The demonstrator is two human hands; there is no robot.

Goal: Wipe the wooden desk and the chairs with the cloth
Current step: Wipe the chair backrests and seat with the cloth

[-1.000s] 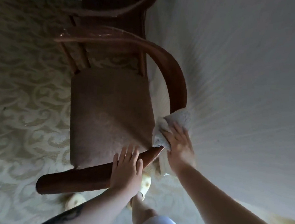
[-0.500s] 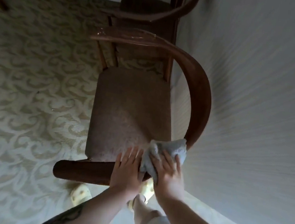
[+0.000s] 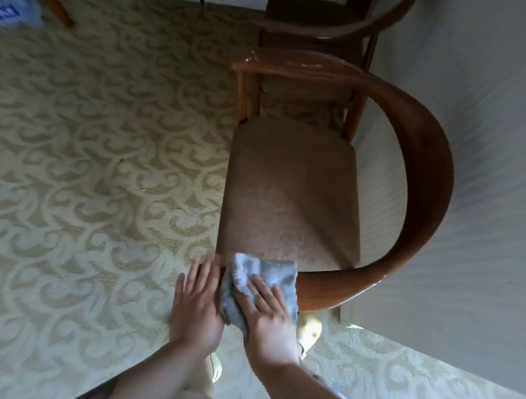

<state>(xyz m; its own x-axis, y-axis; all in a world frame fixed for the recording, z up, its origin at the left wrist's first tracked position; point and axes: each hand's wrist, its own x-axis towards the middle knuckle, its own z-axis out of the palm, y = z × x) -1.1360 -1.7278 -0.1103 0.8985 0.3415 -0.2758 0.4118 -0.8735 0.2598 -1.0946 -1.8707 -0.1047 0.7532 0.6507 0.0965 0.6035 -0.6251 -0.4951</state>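
A grey cloth (image 3: 261, 282) is pressed under the flat, straight fingers of the right hand (image 3: 271, 321) onto the chair (image 3: 428, 188) armrest's end. Just beside it, the left hand (image 3: 196, 308) is laid flat and holds nothing.

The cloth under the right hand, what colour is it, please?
Light grey cloth, seen in the head view.

— What sort of place is this?
— A furnished room, likely a hotel or a home: scroll-patterned carpet (image 3: 84, 158), two matching wooden armchairs (image 3: 428, 188) along a striped papered wall (image 3: 497, 156).
— And that blue thing?
— Too blurred to tell.
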